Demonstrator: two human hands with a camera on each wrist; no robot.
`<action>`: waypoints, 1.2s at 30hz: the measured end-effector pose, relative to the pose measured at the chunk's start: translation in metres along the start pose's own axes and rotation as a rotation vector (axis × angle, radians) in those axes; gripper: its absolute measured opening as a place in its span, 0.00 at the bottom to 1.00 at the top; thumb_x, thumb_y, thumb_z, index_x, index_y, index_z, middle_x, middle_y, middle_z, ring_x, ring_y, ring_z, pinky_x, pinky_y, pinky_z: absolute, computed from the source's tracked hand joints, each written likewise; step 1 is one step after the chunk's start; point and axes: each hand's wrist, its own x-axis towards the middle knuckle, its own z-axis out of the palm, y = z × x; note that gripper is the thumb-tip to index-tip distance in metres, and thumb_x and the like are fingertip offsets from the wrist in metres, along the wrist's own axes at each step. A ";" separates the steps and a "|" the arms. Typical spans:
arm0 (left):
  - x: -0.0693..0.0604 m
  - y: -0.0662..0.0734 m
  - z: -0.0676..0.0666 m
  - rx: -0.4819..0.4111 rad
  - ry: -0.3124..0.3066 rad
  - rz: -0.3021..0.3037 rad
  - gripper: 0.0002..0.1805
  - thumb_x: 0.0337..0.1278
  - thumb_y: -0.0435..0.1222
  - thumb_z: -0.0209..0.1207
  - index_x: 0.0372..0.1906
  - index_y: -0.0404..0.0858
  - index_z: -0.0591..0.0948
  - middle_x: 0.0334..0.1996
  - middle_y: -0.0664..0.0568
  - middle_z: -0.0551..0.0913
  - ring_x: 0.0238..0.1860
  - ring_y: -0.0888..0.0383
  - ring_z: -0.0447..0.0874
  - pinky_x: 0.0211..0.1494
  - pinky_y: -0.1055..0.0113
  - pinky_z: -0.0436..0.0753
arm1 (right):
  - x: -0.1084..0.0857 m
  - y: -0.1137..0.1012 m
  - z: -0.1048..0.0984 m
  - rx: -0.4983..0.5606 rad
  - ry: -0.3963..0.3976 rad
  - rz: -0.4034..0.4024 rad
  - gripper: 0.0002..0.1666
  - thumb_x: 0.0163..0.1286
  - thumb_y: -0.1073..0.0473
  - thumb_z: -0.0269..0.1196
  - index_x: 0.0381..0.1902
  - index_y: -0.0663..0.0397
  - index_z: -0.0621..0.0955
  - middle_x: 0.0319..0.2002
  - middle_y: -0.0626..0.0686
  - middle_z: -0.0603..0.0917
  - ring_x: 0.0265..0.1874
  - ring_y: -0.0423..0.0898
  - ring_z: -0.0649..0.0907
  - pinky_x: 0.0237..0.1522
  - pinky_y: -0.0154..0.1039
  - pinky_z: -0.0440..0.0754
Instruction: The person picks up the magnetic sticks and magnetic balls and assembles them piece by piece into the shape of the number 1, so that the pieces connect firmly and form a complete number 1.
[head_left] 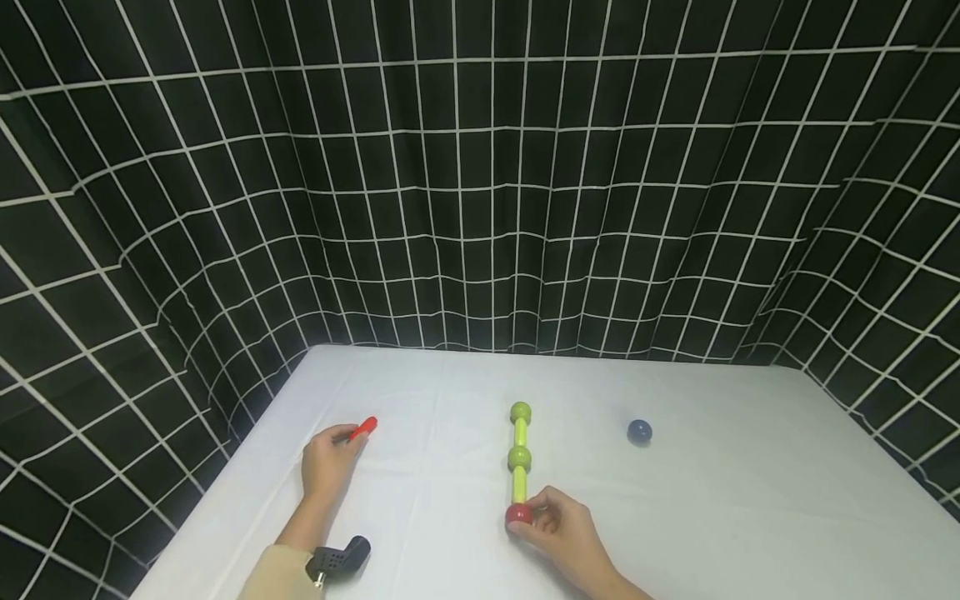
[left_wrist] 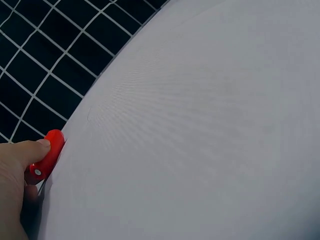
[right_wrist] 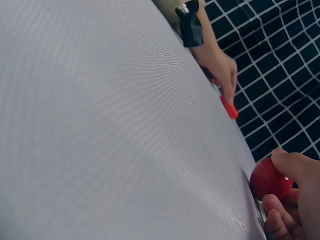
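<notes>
My left hand (head_left: 326, 463) pinches a red rod (head_left: 364, 427) between thumb and fingers at the left of the table. In the left wrist view that red rod (left_wrist: 51, 150) shows a small round metallic spot on its near end. Near the table's middle, my right hand (head_left: 568, 533) grips a red ball (head_left: 517, 515) with thumb and fingers. This ball sits at the near end of a straight chain: a yellow-green rod (head_left: 519, 484), a green ball (head_left: 519, 457), another yellow-green rod (head_left: 521, 432) and a far green ball (head_left: 521, 412). Whether ball and rod touch cannot be seen clearly.
A dark blue ball (head_left: 639, 432) lies on the white table (head_left: 750, 483), right of the chain. Dark curtains (head_left: 480, 183) with a white grid surround the table at the back and sides. A black wrist device (head_left: 339, 558) sits on the left forearm.
</notes>
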 end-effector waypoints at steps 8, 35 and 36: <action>0.002 0.001 0.001 0.032 0.018 -0.012 0.17 0.52 0.38 0.64 0.47 0.34 0.81 0.48 0.37 0.82 0.50 0.40 0.79 0.50 0.49 0.76 | 0.000 0.001 0.001 0.009 -0.003 0.014 0.22 0.52 0.49 0.70 0.36 0.58 0.77 0.18 0.45 0.75 0.17 0.34 0.73 0.20 0.28 0.74; 0.001 0.001 -0.002 0.099 -0.030 0.043 0.20 0.62 0.40 0.55 0.53 0.30 0.76 0.50 0.34 0.77 0.53 0.38 0.75 0.52 0.47 0.75 | -0.001 0.002 0.001 0.010 0.001 -0.008 0.22 0.51 0.50 0.70 0.35 0.59 0.77 0.19 0.46 0.76 0.17 0.34 0.73 0.20 0.28 0.74; 0.001 0.001 -0.002 0.096 -0.031 0.044 0.20 0.63 0.41 0.54 0.53 0.30 0.76 0.51 0.34 0.77 0.54 0.38 0.75 0.53 0.47 0.74 | -0.001 0.002 0.001 0.007 0.002 -0.006 0.22 0.51 0.49 0.70 0.35 0.59 0.77 0.19 0.46 0.76 0.17 0.34 0.73 0.20 0.28 0.74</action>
